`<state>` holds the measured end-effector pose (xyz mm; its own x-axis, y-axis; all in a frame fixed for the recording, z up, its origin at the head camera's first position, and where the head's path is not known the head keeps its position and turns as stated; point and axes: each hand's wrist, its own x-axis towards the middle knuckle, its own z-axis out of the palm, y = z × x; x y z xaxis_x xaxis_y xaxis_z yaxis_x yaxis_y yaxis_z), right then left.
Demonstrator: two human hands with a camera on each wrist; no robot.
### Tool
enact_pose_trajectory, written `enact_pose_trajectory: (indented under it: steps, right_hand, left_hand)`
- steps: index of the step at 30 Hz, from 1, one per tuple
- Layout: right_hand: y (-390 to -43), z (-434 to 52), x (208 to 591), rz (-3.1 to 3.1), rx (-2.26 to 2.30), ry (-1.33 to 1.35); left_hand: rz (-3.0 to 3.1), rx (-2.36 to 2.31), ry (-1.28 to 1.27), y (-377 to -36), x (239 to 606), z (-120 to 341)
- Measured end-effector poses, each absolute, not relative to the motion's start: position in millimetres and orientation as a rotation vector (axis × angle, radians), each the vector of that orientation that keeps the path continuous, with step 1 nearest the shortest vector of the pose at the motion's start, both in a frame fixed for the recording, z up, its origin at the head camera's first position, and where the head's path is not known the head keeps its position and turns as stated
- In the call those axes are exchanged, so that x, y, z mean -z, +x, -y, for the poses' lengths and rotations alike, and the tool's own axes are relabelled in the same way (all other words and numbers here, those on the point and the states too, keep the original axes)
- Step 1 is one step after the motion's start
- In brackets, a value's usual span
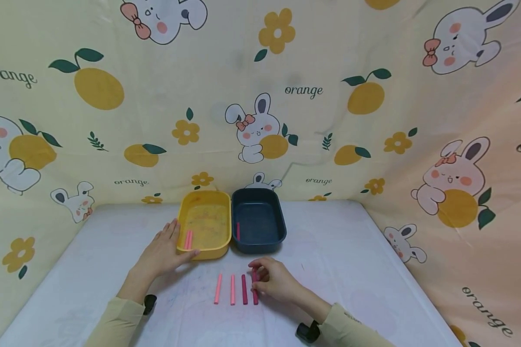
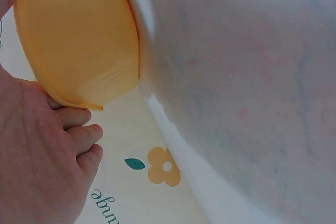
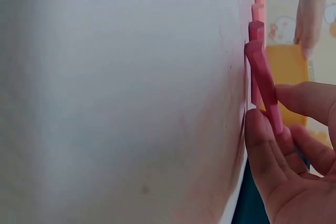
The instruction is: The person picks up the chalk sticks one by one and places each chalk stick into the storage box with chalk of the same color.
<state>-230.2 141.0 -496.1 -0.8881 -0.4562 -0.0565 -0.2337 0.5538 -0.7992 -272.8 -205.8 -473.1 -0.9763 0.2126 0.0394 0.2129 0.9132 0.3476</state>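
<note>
Rabbit-print cloth point(image 1: 226, 67) backs the white table point(image 1: 343, 250); right hand point(image 1: 280, 282) pinches a dark-pink stick point(image 3: 264, 74), left hand point(image 1: 158, 253) rests, fingers straight, against the yellow bin point(image 1: 217, 253)!

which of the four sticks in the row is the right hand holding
The rightmost dark pink stick in the head view: the right hand pinches it, while the row's other dark stick and two light pink sticks lie unheld.
</note>
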Motion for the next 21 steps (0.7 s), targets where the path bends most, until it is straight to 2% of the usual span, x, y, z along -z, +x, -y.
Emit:
enact_pose_trajectory:
  steps: [21]
  right_hand:
    - [-223.3,-148.6,501.6,-2.395,1.493,-0.433]
  left_hand:
    - [3.048,0.564,-0.358,-274.5,476.5,208.2]
